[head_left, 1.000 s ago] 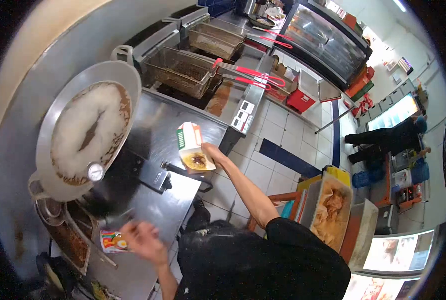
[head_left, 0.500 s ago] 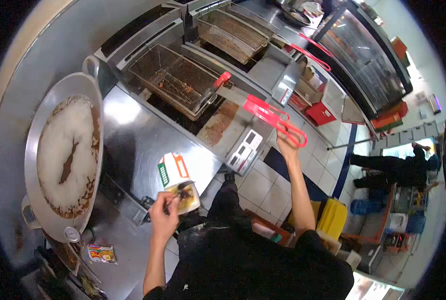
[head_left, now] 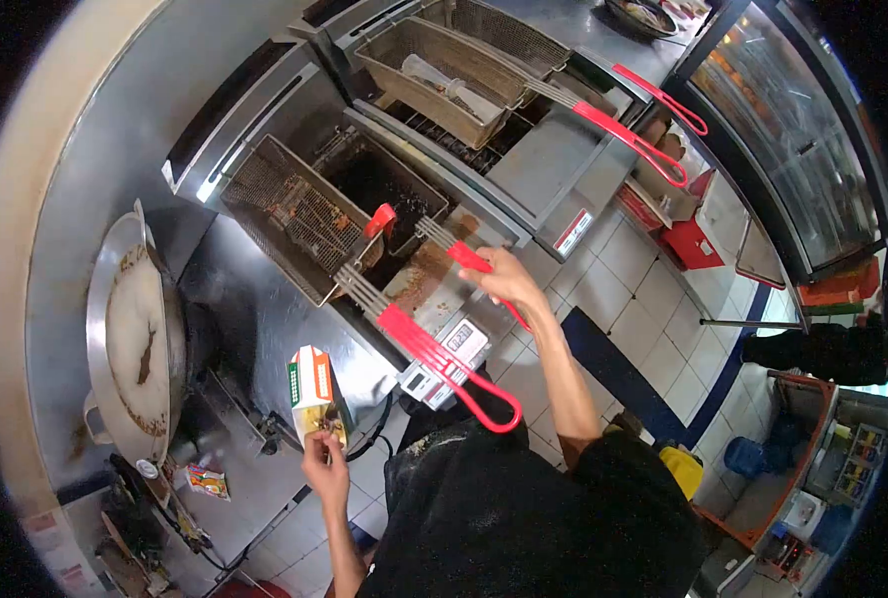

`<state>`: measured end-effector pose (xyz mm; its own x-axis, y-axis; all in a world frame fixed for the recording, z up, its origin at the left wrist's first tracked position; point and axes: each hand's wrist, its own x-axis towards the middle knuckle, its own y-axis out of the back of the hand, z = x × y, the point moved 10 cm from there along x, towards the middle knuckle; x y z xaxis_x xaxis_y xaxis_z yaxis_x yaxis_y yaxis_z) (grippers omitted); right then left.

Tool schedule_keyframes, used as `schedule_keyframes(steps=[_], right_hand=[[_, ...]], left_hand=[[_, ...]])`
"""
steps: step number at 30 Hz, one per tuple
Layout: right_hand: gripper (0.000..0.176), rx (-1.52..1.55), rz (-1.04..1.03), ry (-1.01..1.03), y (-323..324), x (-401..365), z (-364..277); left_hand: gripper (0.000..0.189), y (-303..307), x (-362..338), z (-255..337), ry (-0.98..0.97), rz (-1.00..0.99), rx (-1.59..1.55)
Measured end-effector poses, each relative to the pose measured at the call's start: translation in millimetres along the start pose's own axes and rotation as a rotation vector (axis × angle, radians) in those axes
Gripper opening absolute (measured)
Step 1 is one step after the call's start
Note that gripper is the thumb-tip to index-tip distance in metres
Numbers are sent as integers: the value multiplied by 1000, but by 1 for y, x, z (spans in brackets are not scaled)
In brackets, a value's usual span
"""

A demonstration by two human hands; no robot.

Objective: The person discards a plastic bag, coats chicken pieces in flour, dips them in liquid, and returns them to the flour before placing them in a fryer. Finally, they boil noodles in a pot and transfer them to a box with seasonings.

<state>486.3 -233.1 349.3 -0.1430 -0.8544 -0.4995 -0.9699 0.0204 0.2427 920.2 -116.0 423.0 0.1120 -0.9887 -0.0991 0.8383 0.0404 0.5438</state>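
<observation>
Our right hand (head_left: 504, 279) wraps a red basket handle (head_left: 467, 258), fryer (head_left: 384, 179) just beyond it. Left hand (head_left: 324, 463) pinches the food box (head_left: 310, 384) above it. We judge the box part-filled, the basket not yet emptied.

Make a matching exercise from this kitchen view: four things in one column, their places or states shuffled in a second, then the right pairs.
1 left hand
2 right hand
3 wok
4 packet

A lies flat on the counter
B grips a red basket handle
C holds a food box
D holds something white, brown at the edge

Pairs: 1-C, 2-B, 3-D, 4-A
</observation>
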Motion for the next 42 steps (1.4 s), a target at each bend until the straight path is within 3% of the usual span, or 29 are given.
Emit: schedule_keyframes(steps=[4, 7, 11, 14, 17, 20, 22, 24, 28, 32, 34, 35, 42], right_hand=[[28, -69, -13, 54, 19, -22, -12], [29, -135, 67, 203, 38, -36, -25], [24, -22, 22, 136, 43, -41, -20], [28, -78, 31, 230, 37, -25, -10], [23, 113, -67, 102, 18, -6, 6], [20, 148, -81, 75, 2, 8, 8], [19, 60, -69, 49, -5, 24, 16], [22, 41, -108, 39, -7, 30, 27], [28, 26, -217, 48, -15, 51, 45], [35, 113, -223, -153, -27, 31, 32], [30, 345, -571, -119, -61, 22, 12], [29, 313, -481, -119, -51, 22, 15], [27, 148, -420, -123, -14, 8, -18]], left_hand=[[10, -28, 4, 17, 48, -6, 22], [10, -33, 1, 15, 54, 20, 29], [11, -38, 5, -1, 76, 10, 51], [11, -40, 7, 14, 60, 12, 46], [12, -21, 11, 8, 35, 97, 27], [12, 20, 10, -16, 17, 182, 80], [10, 41, 5, -30, 109, 218, 34], [9, 59, 1, -34, 20, 246, 64], [11, 67, -3, -63, 81, 208, -56], [12, 59, -1, -78, 101, 144, -88], [11, 58, -3, -76, 91, 148, -92], [11, 59, -5, -74, 70, 153, -72], [10, 65, -36, -87, 90, 383, -74]])
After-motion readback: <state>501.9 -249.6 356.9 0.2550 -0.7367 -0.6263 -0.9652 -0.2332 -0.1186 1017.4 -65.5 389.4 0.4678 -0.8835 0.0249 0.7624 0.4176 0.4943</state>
